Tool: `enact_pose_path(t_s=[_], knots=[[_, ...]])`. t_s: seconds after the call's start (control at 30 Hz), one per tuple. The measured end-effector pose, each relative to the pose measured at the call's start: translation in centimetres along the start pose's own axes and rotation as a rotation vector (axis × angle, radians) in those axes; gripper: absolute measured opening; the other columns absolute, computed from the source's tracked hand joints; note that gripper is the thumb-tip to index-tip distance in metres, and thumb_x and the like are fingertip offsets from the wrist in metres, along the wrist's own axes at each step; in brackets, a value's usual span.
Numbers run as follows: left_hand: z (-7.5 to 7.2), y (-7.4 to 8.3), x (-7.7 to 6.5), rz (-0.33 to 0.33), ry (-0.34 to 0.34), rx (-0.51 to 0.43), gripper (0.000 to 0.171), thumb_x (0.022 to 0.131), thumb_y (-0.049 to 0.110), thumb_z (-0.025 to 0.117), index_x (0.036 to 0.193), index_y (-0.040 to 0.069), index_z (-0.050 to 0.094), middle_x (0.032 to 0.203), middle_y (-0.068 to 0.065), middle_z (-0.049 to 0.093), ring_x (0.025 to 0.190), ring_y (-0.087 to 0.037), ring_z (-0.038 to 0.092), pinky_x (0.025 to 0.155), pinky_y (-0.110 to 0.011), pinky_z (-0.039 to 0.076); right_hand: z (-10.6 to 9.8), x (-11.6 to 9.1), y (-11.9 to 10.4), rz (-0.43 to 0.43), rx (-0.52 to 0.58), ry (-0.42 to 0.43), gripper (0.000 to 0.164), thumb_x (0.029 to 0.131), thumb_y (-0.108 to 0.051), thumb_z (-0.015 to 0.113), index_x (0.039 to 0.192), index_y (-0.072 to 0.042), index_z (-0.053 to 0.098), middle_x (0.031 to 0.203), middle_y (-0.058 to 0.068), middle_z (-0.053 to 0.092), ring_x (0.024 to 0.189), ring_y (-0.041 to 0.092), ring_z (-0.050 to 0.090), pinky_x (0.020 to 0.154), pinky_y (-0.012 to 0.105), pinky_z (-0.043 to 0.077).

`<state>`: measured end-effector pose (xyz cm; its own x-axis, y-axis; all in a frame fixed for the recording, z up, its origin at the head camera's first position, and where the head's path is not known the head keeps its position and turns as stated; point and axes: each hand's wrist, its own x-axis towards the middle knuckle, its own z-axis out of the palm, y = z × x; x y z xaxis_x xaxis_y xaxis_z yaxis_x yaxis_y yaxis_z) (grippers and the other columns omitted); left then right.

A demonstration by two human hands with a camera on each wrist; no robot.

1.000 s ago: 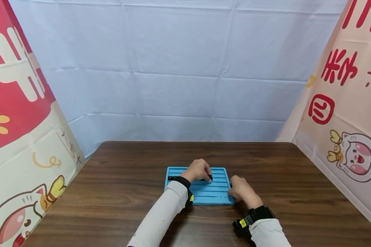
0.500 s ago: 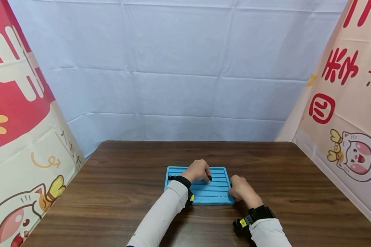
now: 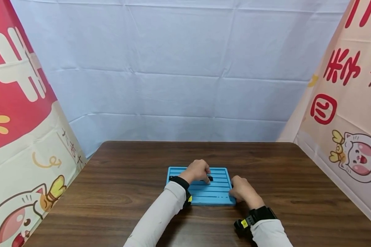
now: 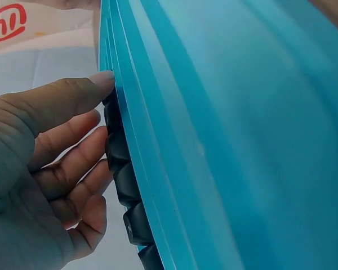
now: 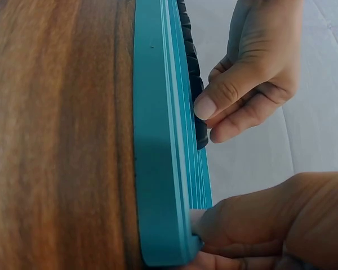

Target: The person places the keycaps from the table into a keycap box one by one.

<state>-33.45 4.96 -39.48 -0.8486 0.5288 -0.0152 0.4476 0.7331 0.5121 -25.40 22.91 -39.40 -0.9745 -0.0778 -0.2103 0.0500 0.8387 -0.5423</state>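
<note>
A ridged light-blue tray (image 3: 213, 194) lies on the table, with a row of black keycaps (image 4: 129, 183) along one of its grooves. My left hand (image 3: 198, 170) is over the row, its thumb and fingers pinching a keycap near the row's right end, as the right wrist view shows. Part of the row is hidden under that hand and wrist in the head view. At the tray's right side, my right hand (image 3: 243, 190) holds the near right corner, thumb (image 5: 205, 225) against the rim and fingers partly hidden around it.
The brown wooden table (image 3: 126, 164) surrounds the tray. A pale blue cloth (image 3: 173, 85) hangs behind it, with printed cloths (image 3: 352, 103) on both sides. Both wrists wear black straps with cameras (image 3: 243, 224).
My left hand has shifted slightly to the left, and more of the black piece at the row's right end shows beside its fingertips. The right hand keeps its hold on the tray.
</note>
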Motion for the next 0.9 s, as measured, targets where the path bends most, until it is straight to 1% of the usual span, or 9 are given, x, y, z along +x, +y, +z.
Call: enact_pose_path(t_s=[0.17, 0.23, 0.33, 0.43, 0.63, 0.77, 0.9], knots=[[-0.2, 0.1, -0.3, 0.043, -0.004, 0.014, 0.024, 0.073, 0.015, 0.081, 0.095, 0.008, 0.072, 0.071, 0.005, 0.057, 0.066, -0.009, 0.051, 0.063, -0.023, 0.046, -0.2, 0.0, -0.1, 0.005, 0.001, 0.003, 0.003, 0.082, 0.006, 0.056, 0.083, 0.006, 0.059, 0.072, 0.012, 0.053, 0.056, 0.02, 0.056, 0.049, 0.031, 0.051], [-0.4, 0.1, -0.4, 0.056, -0.007, 0.018, 0.025, 0.074, 0.015, 0.081, 0.096, 0.008, 0.072, 0.067, 0.004, 0.055, 0.065, -0.01, 0.05, 0.064, -0.023, 0.045, -0.2, 0.0, -0.1, 0.006, 0.005, 0.0, 0.003, 0.082, 0.006, 0.056, 0.083, 0.006, 0.059, 0.072, 0.012, 0.053, 0.056, 0.02, 0.056, 0.05, 0.031, 0.051], [-0.5, 0.0, -0.6, 0.053, -0.005, 0.009, 0.027, 0.075, 0.016, 0.08, 0.099, 0.008, 0.071, 0.071, 0.004, 0.057, 0.067, -0.009, 0.051, 0.063, -0.023, 0.045, -0.2, 0.0, -0.1, 0.007, 0.011, -0.007, 0.002, 0.083, 0.005, 0.057, 0.082, 0.005, 0.059, 0.072, 0.012, 0.053, 0.056, 0.02, 0.056, 0.05, 0.031, 0.05], [-0.9, -0.1, -0.8, 0.04, 0.012, -0.011, 0.028, 0.077, 0.017, 0.078, 0.103, 0.008, 0.07, 0.082, 0.003, 0.061, 0.074, -0.009, 0.054, 0.064, -0.023, 0.047, -0.2, 0.0, -0.1, 0.009, 0.008, -0.006, 0.002, 0.083, 0.005, 0.057, 0.082, 0.005, 0.059, 0.071, 0.012, 0.053, 0.056, 0.02, 0.056, 0.05, 0.031, 0.05], [-2.0, -0.2, -1.3, 0.044, 0.047, -0.042, 0.028, 0.08, 0.02, 0.075, 0.104, 0.007, 0.069, 0.096, -0.004, 0.065, 0.087, -0.011, 0.058, 0.072, -0.024, 0.049, -0.1, 0.1, -0.1, 0.021, 0.008, -0.004, 0.005, 0.082, 0.006, 0.057, 0.085, 0.006, 0.06, 0.073, 0.013, 0.053, 0.056, 0.02, 0.056, 0.049, 0.03, 0.05], [-2.8, -0.4, -2.0, 0.041, 0.063, -0.055, 0.027, 0.082, 0.019, 0.073, 0.105, 0.006, 0.068, 0.098, -0.007, 0.065, 0.089, -0.014, 0.059, 0.073, -0.027, 0.049, 0.0, 0.1, -0.1, 0.024, 0.007, -0.005, 0.004, 0.082, 0.006, 0.057, 0.085, 0.007, 0.059, 0.072, 0.013, 0.053, 0.056, 0.02, 0.056, 0.049, 0.03, 0.05], [-3.2, -1.0, -2.5, 0.047, 0.076, -0.059, 0.026, 0.084, 0.019, 0.072, 0.105, 0.005, 0.067, 0.097, -0.008, 0.066, 0.089, -0.015, 0.059, 0.073, -0.029, 0.05, 0.1, 0.1, 0.0, 0.018, 0.01, -0.002, 0.003, 0.082, 0.006, 0.057, 0.084, 0.006, 0.06, 0.071, 0.012, 0.053, 0.055, 0.02, 0.056, 0.049, 0.03, 0.049]])
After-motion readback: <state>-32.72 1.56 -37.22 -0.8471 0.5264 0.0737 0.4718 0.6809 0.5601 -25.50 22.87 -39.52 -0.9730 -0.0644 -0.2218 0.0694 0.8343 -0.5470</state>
